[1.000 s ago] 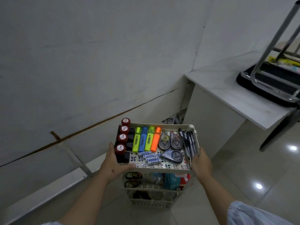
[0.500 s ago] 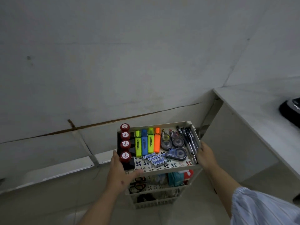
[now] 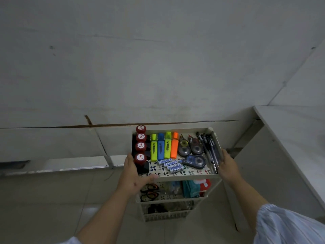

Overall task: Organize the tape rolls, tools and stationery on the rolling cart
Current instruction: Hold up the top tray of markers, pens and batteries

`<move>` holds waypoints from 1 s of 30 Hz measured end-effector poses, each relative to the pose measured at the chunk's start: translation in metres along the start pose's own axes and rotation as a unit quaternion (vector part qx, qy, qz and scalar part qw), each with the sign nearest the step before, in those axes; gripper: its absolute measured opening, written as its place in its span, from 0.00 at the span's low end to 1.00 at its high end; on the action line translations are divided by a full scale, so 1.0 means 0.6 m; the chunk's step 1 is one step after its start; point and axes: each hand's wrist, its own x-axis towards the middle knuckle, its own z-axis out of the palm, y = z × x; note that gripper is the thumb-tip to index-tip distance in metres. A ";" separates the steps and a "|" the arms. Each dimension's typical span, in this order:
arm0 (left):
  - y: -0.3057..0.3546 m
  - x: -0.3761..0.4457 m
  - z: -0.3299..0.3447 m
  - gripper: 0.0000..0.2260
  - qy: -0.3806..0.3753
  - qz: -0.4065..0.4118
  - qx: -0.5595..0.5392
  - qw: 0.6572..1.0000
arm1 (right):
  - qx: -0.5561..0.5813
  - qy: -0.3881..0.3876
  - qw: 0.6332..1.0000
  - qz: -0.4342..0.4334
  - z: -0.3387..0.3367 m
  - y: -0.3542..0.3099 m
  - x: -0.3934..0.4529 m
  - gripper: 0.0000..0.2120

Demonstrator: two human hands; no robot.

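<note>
A cream rolling cart stands before me by the wall. Its top tray holds a row of red-capped stamps at the left, then several highlighters, correction tape dispensers, batteries and dark pens along the right side. My left hand grips the tray's front left corner, thumb on the rim. My right hand grips the tray's right edge. On the middle shelf lie scissors and teal and red packs.
A white desk stands close to the cart's right. The grey wall with its skirting runs behind the cart. Tiled floor spreads to the left and in front.
The cart, held at both sides, has come closer to the wall and squarer to it. My view has swung left, and the black bag on the desk has left the frame.
</note>
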 end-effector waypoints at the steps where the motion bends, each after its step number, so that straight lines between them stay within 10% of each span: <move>1: 0.003 0.005 -0.001 0.50 -0.006 -0.003 -0.008 1.000 | 0.005 -0.006 1.000 -0.002 -0.004 0.001 -0.002 0.15; 30: 0.041 0.207 -0.078 0.48 -0.099 0.062 -0.025 0.993 | 0.090 0.026 0.995 0.028 0.036 -0.062 0.060 0.18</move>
